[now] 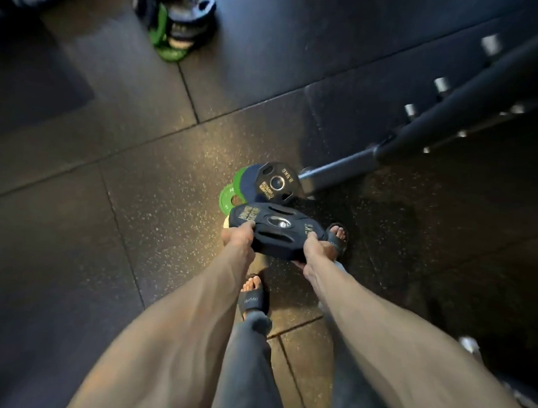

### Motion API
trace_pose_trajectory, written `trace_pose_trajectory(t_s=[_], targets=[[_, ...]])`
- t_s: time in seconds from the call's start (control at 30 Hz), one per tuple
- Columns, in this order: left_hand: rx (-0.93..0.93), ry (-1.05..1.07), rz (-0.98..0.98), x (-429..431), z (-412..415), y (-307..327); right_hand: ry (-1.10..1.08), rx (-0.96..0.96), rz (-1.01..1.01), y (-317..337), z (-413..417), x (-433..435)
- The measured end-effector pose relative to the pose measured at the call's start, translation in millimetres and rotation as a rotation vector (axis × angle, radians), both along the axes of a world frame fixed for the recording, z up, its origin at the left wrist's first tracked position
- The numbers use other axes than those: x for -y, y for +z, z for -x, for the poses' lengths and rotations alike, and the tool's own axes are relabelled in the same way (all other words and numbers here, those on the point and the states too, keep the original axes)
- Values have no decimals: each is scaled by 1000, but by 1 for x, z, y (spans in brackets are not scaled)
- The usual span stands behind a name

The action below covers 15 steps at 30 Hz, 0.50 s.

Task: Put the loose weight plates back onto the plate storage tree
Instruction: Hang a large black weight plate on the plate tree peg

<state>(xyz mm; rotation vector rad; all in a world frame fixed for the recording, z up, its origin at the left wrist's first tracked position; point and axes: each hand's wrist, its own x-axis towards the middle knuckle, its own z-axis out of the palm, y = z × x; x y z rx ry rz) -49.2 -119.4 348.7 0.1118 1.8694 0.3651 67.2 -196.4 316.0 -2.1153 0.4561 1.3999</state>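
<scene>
Nearest me, my left foot in its open sandal (251, 300) stands on the rubber floor (113, 222), just below my arms. The strap carries printing too small to read.

Both hands are closed on one black weight plate (275, 228). My left hand (237, 237) curls its fingers around the near-left rim, and my right hand (314, 251) clamps the right edge. The plate hangs tilted, off the floor. Its yellow lettering is blurred; I make out "KG" at the right end but no number.

My right foot's bare toes (339, 234) lie right beside and under the plate. I judge that to be the main danger: if either grip slips, the plate lands on toes.

Just beyond, the remaining loose plates are heaped together: a green plate (229, 197), a blue plate (250, 182) and a black leaning plate (276, 183) marked "KG". The leaning one could topple if I knock it.

Past them a steel bar (332, 170) runs up to a dark frame with chrome pegs (440, 85), which I take to be the storage tree. Swinging the plate there, I could strike the bar.

Farthest off is a blurred stack of plates (183, 11).
</scene>
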Motion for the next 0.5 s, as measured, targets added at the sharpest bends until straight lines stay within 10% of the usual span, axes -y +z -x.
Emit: trace_pose_trajectory(t_s=[0.23,0.5], targets=[[93,-502,-309,-9,-22,145,-515,-194,-363,152,-16,56],[238,-1188,-450,1,-76,220,-607,-223,-487,220,-44,122]])
